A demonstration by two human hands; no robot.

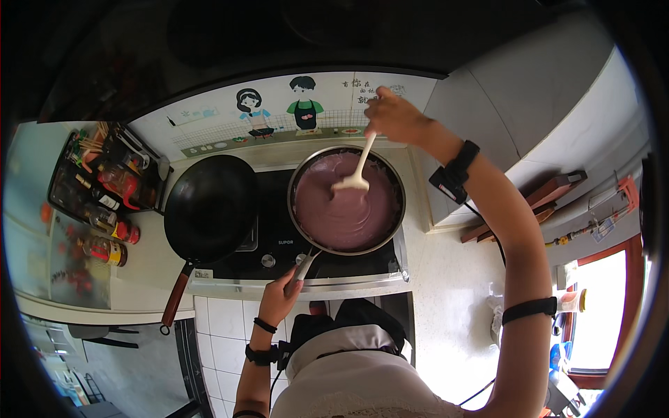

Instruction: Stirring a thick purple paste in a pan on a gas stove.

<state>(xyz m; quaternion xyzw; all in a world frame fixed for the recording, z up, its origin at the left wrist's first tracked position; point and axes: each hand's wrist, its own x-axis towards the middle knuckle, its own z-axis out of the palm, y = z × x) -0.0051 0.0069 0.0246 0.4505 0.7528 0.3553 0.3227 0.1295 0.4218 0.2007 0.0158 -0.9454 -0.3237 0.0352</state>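
Note:
A pan [346, 251] full of thick, smooth purple paste [334, 219] rests on the right side of the black stove [277, 266]. My left hand [281, 295] grips the pan's handle [303, 271] at the front. Above the pan's far rim, my right hand [393, 116] is closed around the upper end of a cream-coloured spatula [360, 167]. The spatula slants down, and its head lies in the paste near the middle of the pan, with folds and ridges around it.
On the stove's left side stands a black wok [211, 206], its wooden handle [176, 298] pointing towards the front. Farther left are a rack of bottles [112, 180] and several jars [107, 251]. Wooden cutting boards [556, 190] lean at the right wall. A range hood [235, 42] hangs above.

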